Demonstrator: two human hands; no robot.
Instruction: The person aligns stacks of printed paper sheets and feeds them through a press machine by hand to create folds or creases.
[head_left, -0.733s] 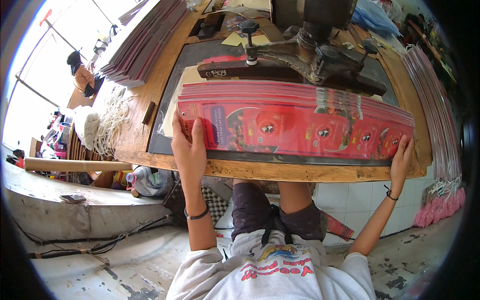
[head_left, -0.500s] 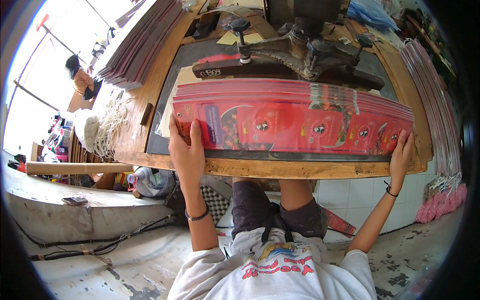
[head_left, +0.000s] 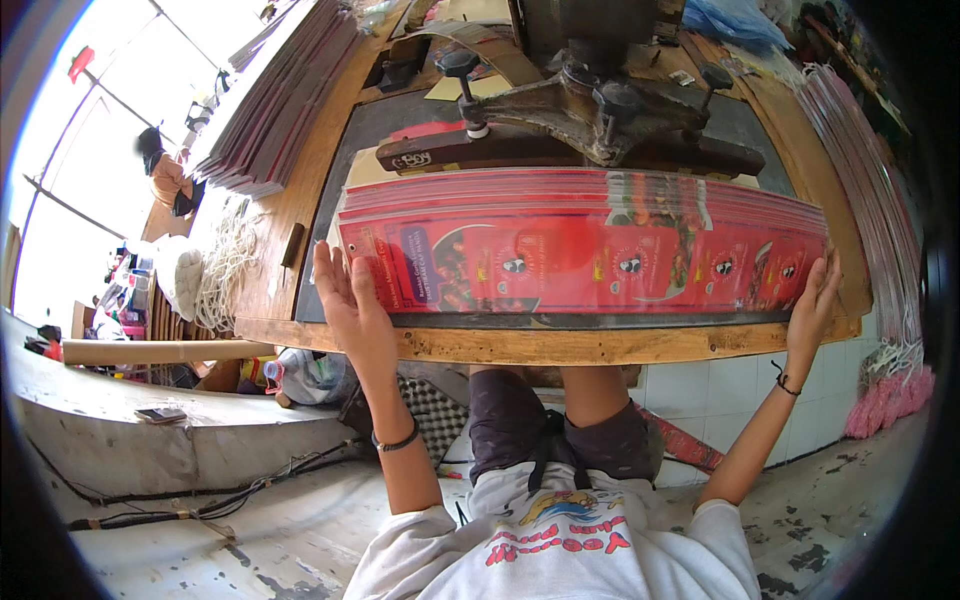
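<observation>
A thick stack of red glossy printed sheets (head_left: 585, 245) stands on its long edge across the middle of the frame, on the dark grey pad of a wooden workbench (head_left: 540, 343). The left hand (head_left: 350, 295), at centre left, lies flat and open against the stack's left end, fingers stretched upward, palm pressed to the paper. The right hand (head_left: 815, 300), at the right edge of the frame, is likewise open, its fingers cupped around the stack's right end. Neither hand closes around the sheets; both press inward from the sides.

Just behind the stack, in the upper middle, sits a heavy dark metal clamp press with round black knobs (head_left: 590, 105). A slanted pile of flat grey-pink sheets (head_left: 285, 100) leans in the upper left, and coiled white cord (head_left: 225, 265) lies below it.
</observation>
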